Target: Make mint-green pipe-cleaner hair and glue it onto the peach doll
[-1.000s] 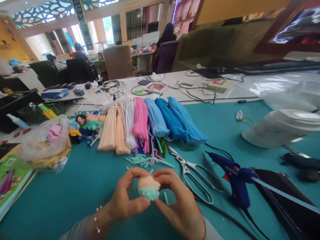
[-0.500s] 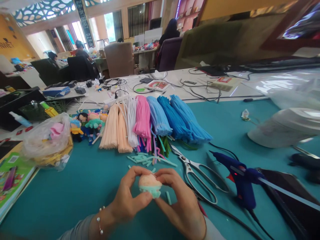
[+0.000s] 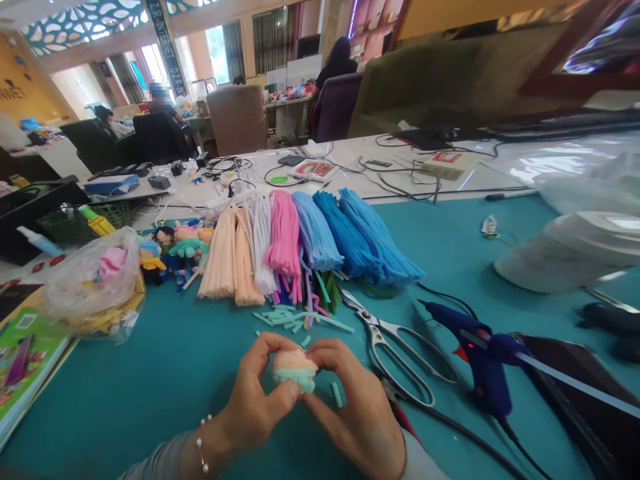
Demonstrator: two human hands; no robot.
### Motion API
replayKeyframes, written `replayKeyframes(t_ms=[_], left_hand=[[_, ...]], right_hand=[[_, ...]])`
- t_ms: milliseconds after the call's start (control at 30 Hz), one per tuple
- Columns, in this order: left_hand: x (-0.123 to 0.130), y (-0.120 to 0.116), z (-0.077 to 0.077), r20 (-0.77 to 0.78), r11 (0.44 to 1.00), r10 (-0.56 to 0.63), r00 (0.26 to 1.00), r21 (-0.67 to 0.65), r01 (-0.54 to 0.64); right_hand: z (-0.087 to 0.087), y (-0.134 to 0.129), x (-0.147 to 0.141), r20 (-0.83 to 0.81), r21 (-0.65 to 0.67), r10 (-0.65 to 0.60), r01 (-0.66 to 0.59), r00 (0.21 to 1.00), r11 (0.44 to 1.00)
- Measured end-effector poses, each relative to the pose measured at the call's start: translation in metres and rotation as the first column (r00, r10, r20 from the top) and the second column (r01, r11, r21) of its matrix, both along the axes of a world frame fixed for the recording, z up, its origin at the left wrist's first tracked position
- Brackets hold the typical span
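Between my two hands is a small fuzzy doll head [image 3: 294, 368], peach on top with a mint-green band and ruffled edge below. My left hand [image 3: 257, 393] pinches its left side between thumb and fingers. On the other side, my right hand [image 3: 353, 400] grips it with fingertips and thumb. Just beyond lie several cut mint-green pipe cleaner pieces [image 3: 287, 319], and one short piece [image 3: 336, 395] rests beside my right fingers. Large metal scissors [image 3: 380, 330] lie open to the right of my hands.
Bundles of pipe cleaners [image 3: 284, 233] line the mat's far side. A blue glue gun [image 3: 480, 353] with its cord stands at right, near a white tub [image 3: 570, 253]. Left are small dolls [image 3: 185, 243], a plastic bag [image 3: 93, 280] and a book [image 3: 35, 360]. People sit farther back.
Both hands have shifted slightly left with the doll head, which is turned a little between the fingers. The things on the mat stay where they were.
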State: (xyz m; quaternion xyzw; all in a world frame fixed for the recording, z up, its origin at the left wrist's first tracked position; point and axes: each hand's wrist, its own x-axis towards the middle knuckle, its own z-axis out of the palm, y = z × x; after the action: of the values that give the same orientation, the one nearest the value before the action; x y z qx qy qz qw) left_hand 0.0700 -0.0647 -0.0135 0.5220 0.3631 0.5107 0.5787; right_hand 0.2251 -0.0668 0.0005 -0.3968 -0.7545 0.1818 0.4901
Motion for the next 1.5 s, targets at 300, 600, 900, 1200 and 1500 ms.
replayKeyframes(t_ms=[300,600,900,1200,1500], left_hand=[[-0.005,0.004,0.002,-0.072,0.999,-0.033,0.997,0.04,0.036],[-0.002,0.004,0.002,-0.14,0.996,0.075,0.987,0.053,-0.068],[-0.001,0.003,-0.011,-0.239,0.961,0.201,0.95,0.236,-0.144],[0.001,0.001,-0.011,-0.262,0.936,0.24,0.935,0.316,-0.152],[0.002,0.002,-0.011,-0.287,0.946,0.212,0.934,0.301,-0.122]], right_hand=[[-0.004,0.001,-0.002,-0.087,-0.113,-0.015,0.006,0.996,0.994],[0.002,-0.004,-0.002,-0.301,-0.382,0.04,-0.159,0.953,0.91],[0.003,-0.006,-0.006,-0.54,-0.509,0.008,-0.334,0.841,0.793],[-0.004,-0.004,-0.01,-0.564,-0.488,-0.033,-0.302,0.825,0.819],[-0.002,-0.002,-0.01,-0.576,-0.486,-0.055,-0.288,0.816,0.825]])
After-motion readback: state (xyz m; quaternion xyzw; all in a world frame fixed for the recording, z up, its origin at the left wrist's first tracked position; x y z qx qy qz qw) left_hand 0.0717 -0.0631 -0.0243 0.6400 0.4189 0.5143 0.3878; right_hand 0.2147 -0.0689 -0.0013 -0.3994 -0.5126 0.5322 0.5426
